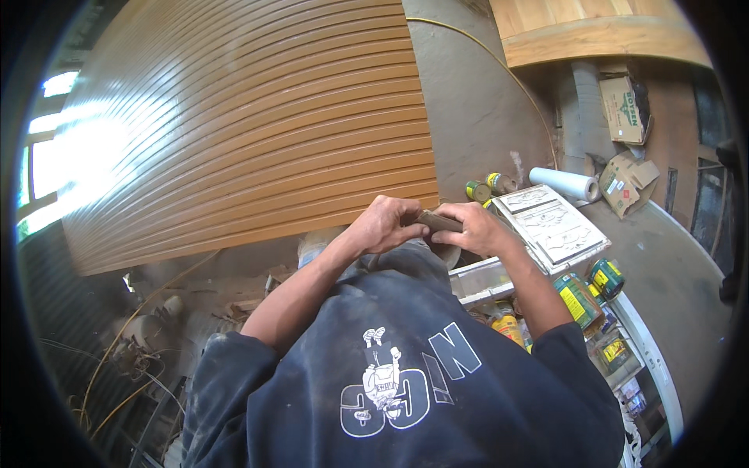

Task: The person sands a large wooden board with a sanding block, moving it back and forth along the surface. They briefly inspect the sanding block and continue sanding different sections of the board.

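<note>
Both of my hands meet in front of my body, at the near edge of a large brown grooved panel. Between them is a small flat brown piece, with a dull, slightly rough-looking face; its exact kind cannot be made out. My left hand has its fingers closed, its thumb and fingertips pinching the piece's left end. My right hand is wrapped round the other end, thumb on the near side. The panel's glossy slats run across the view, and its lower right corner lies just beyond my hands.
To the right, a white carved panel lies near a white roll and several paint cans. Cardboard boxes stand farther back. A yellow hose crosses the floor. Cables and a dusty machine sit at lower left.
</note>
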{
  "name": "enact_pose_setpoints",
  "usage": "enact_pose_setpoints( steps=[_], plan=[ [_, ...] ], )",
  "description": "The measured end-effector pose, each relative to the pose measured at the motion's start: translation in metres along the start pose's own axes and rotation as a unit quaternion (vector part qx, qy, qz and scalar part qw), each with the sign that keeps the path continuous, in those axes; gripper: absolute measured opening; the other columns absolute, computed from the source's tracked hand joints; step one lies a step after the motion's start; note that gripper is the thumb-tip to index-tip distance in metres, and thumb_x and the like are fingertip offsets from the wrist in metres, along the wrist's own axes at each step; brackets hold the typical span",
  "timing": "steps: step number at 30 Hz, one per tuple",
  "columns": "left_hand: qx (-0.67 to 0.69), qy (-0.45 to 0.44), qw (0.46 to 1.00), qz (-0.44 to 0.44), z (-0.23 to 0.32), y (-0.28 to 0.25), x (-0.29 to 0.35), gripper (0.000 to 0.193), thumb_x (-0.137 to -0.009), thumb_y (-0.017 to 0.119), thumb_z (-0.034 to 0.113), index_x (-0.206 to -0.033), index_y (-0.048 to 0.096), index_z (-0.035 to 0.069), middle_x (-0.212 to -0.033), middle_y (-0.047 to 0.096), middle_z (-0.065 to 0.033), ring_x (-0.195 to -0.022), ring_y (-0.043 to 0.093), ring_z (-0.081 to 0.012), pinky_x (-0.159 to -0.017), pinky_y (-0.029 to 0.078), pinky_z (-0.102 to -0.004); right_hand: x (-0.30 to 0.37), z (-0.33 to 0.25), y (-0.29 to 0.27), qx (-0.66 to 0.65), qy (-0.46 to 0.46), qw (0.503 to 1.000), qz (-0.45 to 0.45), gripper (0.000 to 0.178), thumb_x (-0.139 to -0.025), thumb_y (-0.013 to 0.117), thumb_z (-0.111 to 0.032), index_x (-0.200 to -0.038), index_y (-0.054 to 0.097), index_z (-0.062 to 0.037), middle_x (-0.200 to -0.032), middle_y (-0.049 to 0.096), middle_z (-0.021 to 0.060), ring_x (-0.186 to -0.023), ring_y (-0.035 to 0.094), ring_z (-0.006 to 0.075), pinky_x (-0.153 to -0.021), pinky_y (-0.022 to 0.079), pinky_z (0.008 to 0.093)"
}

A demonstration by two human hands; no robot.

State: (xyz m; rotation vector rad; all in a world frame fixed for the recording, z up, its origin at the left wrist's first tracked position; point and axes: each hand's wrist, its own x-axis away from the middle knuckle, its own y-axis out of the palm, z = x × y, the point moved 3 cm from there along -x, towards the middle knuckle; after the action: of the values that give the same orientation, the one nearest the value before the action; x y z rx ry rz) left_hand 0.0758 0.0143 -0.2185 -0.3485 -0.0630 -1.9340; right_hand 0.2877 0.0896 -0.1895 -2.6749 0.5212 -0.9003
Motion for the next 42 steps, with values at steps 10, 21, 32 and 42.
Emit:
enact_pose_setpoints(
  steps=[10,21,32,42],
  plan=[
    [-0.362,0.074,0.919,0.137,-0.031,-0.058,-0.063,0.019,-0.090,0.075,0.022,-0.103,0.078,0.010,-0.098,0.077,-0.0126,-0.101,0.071,-0.0345,-0.088,0.056,-0.0474,-0.097,0.024,-0.045,0.204,-0.120,0.964,0.119,0.017,-0.088,0.077,-0.013,-0.103,0.074,-0.0068,-0.094,0.070,0.0142,-0.095,0.069,0.0367,-0.082,0.055,0.0459],
    [-0.334,-0.077,0.938,0.042,-0.049,-0.052,-0.069,0.021,-0.094,0.069,0.026,-0.103,0.076,0.009,-0.105,0.077,-0.0130,-0.104,0.072,-0.0373,-0.089,0.057,-0.0509,-0.129,0.028,-0.043,0.240,-0.181,0.951,0.071,0.016,-0.087,0.074,-0.012,-0.102,0.076,-0.0092,-0.097,0.073,0.0100,-0.095,0.070,0.0352,-0.083,0.056,0.0470],
    [-0.391,0.004,0.920,0.036,-0.056,-0.062,-0.045,0.016,-0.095,0.065,0.022,-0.097,0.069,0.006,-0.098,0.074,-0.0152,-0.097,0.072,-0.0386,-0.083,0.057,-0.0508,-0.133,0.020,-0.012,0.283,-0.247,0.922,0.093,0.022,-0.078,0.076,-0.008,-0.099,0.073,-0.0072,-0.097,0.072,0.0097,-0.094,0.070,0.0335,-0.084,0.054,0.0445],
    [-0.432,0.022,0.893,0.124,-0.090,-0.070,0.055,0.013,-0.098,0.064,0.021,-0.098,0.067,0.009,-0.102,0.073,-0.0108,-0.105,0.071,-0.0312,-0.088,0.056,-0.0460,-0.147,-0.015,0.076,0.259,-0.306,0.911,0.098,0.020,-0.076,0.071,-0.003,-0.096,0.070,-0.0055,-0.091,0.068,0.0129,-0.090,0.067,0.0354,-0.082,0.053,0.0461]
  ],
)
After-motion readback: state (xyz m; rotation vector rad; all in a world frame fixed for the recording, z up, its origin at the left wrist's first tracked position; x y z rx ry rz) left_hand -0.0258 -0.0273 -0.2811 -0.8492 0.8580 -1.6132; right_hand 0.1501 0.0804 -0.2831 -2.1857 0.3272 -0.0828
